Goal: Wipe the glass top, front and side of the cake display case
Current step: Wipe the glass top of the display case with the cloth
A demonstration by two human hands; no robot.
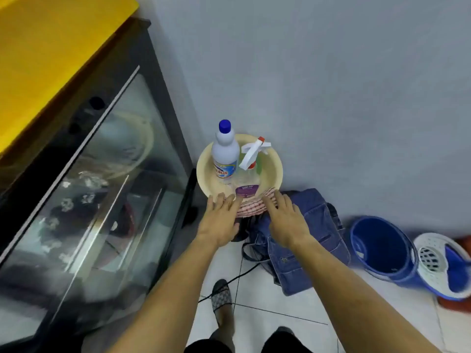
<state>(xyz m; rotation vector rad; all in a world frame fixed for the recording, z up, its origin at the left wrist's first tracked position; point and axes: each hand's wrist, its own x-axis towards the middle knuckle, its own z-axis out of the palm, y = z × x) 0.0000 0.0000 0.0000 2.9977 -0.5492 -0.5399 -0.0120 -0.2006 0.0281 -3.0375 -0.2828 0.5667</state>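
Observation:
The cake display case stands at the left, its glass side facing me under a yellow top. To its right a cream basin holds a white bottle with a blue cap and a clear spray bottle with a white trigger. A red-and-white checked cloth lies at the basin's near rim. My left hand reaches to that rim with straight fingers. My right hand has its fingers spread, its fingertips on the cloth. Neither hand holds anything.
A blue denim garment is heaped just right of the basin. A blue bucket and a mop spinner sit on the tiled floor at the right. A black cable runs past my sandalled foot. A grey wall is behind.

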